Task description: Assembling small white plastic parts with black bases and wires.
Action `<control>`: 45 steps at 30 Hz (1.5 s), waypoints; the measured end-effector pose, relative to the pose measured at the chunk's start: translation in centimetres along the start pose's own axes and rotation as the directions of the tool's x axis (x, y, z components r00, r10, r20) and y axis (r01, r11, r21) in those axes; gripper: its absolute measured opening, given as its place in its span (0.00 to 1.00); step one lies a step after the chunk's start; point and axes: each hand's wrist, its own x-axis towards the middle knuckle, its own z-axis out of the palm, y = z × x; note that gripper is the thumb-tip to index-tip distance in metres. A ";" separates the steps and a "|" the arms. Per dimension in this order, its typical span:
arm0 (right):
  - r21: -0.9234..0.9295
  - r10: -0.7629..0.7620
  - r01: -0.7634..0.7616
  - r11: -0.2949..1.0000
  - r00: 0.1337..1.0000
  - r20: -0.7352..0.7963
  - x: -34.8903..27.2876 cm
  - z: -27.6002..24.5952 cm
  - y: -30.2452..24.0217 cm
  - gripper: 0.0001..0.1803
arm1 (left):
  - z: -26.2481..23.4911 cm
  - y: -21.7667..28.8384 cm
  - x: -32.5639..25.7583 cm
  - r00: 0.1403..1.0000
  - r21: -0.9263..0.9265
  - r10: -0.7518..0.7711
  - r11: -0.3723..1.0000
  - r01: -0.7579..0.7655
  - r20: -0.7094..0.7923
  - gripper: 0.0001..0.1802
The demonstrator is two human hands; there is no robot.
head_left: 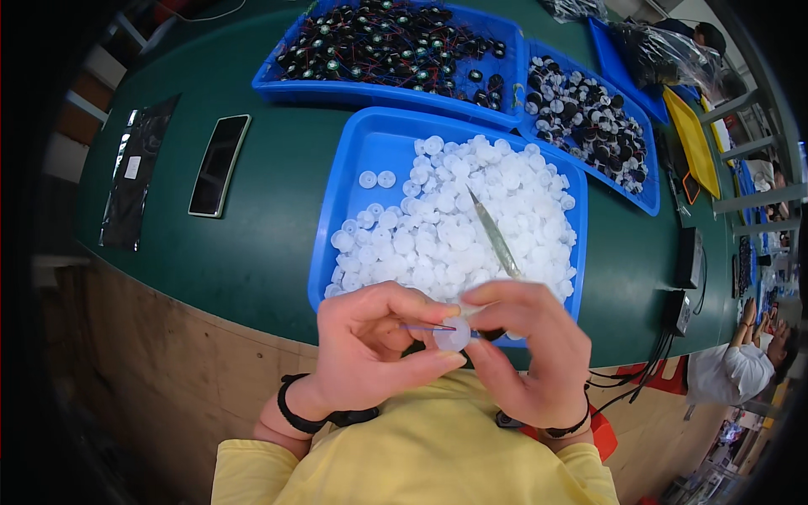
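In front of my chest, my left hand (379, 337) pinches a translucent white plastic disc (453, 336) between thumb and fingertips. Thin blue and red wires (423, 327) cross the disc toward my left fingers. My right hand (539, 349) is closed at the disc's right side, with a small dark part (491, 335) partly hidden under its fingers. Pointed metal tweezers (495, 231) stick out from the right hand, tips away from me. Just beyond both hands, a blue tray (358, 139) holds a heap of white plastic discs (480, 202); two discs (377, 179) lie apart at its left.
Behind stands a blue bin (282, 84) of small black wired parts, beside another blue tray (650, 189) of black-and-white pieces. A phone (220, 166) and a dark plastic sleeve (135, 181) lie left on the green table (269, 244). Black boxes (690, 257) with cables sit right; a co-worker (728, 374) is beyond.
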 end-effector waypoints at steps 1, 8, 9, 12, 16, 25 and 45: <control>0.049 0.042 -0.041 0.998 0.999 -0.018 0.2 -0.3 -0.1 0.16 | 0.1 0.1 0.0 0.998 0.126 0.058 0.990 -0.055 -0.019 0.17; -0.044 -0.076 0.075 0.996 0.997 -0.025 -0.1 0.1 1.0 0.17 | 1.0 -0.1 0.8 0.836 0.710 0.496 0.499 -0.497 0.236 0.21; -0.031 -0.096 0.095 0.995 0.995 -0.033 -0.1 0.1 1.1 0.16 | 1.0 -0.2 0.8 0.818 0.714 0.506 0.463 -0.525 0.273 0.22; -0.158 -0.205 0.190 0.969 0.976 -0.080 -0.2 -0.1 1.1 0.13 | 1.2 -0.2 0.7 0.770 0.737 0.548 0.361 -0.571 0.328 0.21; -0.360 -0.308 0.223 0.906 0.930 -0.200 -0.9 0.7 1.1 0.12 | 1.3 -0.3 0.8 0.791 0.767 0.522 0.348 -0.539 0.319 0.21; 0.054 -0.114 0.127 0.990 0.974 -0.194 -1.1 0.3 1.6 0.11 | 0.0 1.3 1.1 0.878 -0.261 -0.401 0.847 0.464 0.260 0.17; -0.220 -0.179 0.112 0.969 0.932 -0.314 -1.8 0.5 1.3 0.14 | 1.6 0.9 0.6 0.967 -0.272 -0.223 0.930 0.249 0.122 0.12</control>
